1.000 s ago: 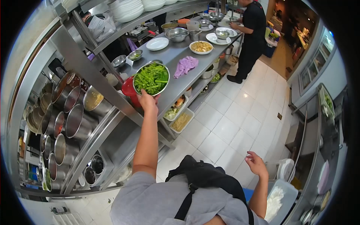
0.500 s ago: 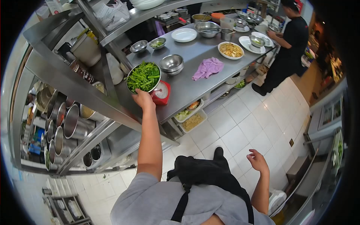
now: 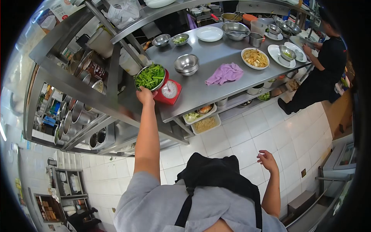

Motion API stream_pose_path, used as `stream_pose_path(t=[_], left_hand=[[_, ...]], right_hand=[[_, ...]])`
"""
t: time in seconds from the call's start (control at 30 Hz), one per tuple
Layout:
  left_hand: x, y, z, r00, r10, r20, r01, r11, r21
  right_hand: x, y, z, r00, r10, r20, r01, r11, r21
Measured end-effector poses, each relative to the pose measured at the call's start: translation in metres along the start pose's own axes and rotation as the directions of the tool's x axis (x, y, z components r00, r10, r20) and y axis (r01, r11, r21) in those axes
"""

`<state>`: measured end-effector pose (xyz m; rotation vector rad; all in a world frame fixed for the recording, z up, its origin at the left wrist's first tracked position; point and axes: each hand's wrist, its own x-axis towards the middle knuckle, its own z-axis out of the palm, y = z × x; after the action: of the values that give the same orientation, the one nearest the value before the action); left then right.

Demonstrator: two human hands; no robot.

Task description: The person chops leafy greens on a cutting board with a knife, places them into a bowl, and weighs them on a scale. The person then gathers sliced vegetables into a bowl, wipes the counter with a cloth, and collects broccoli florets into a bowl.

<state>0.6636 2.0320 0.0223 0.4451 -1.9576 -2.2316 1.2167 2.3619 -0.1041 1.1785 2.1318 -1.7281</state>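
Note:
My left hand [image 3: 146, 95] grips the near edge of a metal bowl, its fingers partly hidden beneath it. Chopped leafy greens [image 3: 150, 76] fill the bowl. Right beside it is a red dial scale [image 3: 170, 92] on the steel counter; its white dial faces up, and the bowl overlaps the scale's left edge in this view. Stacked empty metal bowls [image 3: 186, 64] stand just behind the scale. My right hand [image 3: 268, 161] hangs in the air over the tiled floor, holding nothing, with its fingers loosely apart.
A purple cloth [image 3: 225, 74] and a plate of sliced food [image 3: 255, 58] lie along the counter [image 3: 193, 96]. Shelf posts [image 3: 112, 73] rise close by my left arm. Food trays [image 3: 206, 124] sit below the counter. A person in black [image 3: 326, 69] works at the far right end.
The bowl of greens has shifted left relative to the scale, uncovering more of the dial, with my left hand still on it. My view has turned; my right hand stays out to the side.

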Motion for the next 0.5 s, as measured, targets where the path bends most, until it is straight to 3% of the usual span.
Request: stream_pose_path(t=[0.13, 0.2, 0.27, 0.33, 0.4, 0.47, 0.5], left_hand=[[0.005, 0.0, 0.002, 0.998, 0.042, -0.044, -0.038, 0.996, 0.078], [0.002, 0.002, 0.002, 0.998, 0.057, -0.033, -0.052, 0.989, 0.139], [0.007, 0.001, 0.0, 0.996, 0.081, -0.041, -0.074, 0.985, 0.156], [0.011, 0.007, -0.003, 0.998, 0.028, 0.064, -0.035, 0.993, 0.111], [0.004, 0.011, -0.002, 1.0, 0.012, 0.017, -0.013, 0.995, 0.102], [0.0, 0.013, -0.006, 0.997, -0.037, 0.066, 0.031, 0.995, 0.098], [-0.003, 0.013, -0.006, 0.997, -0.035, 0.067, 0.028, 0.994, 0.102]], right_hand=[[0.02, 0.077, -0.007, 0.99, 0.138, -0.008, -0.137, 0.99, 0.033], [0.018, 0.112, -0.006, 0.959, 0.283, -0.024, -0.27, 0.935, 0.232], [0.013, 0.17, -0.006, 0.944, 0.328, -0.028, -0.311, 0.917, 0.25], [0.003, 0.23, -0.01, 0.842, 0.537, -0.047, -0.513, 0.825, 0.239], [-0.014, 0.301, -0.015, 0.787, 0.615, -0.051, -0.594, 0.778, 0.205], [-0.039, 0.322, -0.019, 0.694, 0.717, -0.07, -0.676, 0.681, 0.283], [-0.047, 0.328, -0.02, 0.693, 0.718, -0.066, -0.677, 0.679, 0.285]])
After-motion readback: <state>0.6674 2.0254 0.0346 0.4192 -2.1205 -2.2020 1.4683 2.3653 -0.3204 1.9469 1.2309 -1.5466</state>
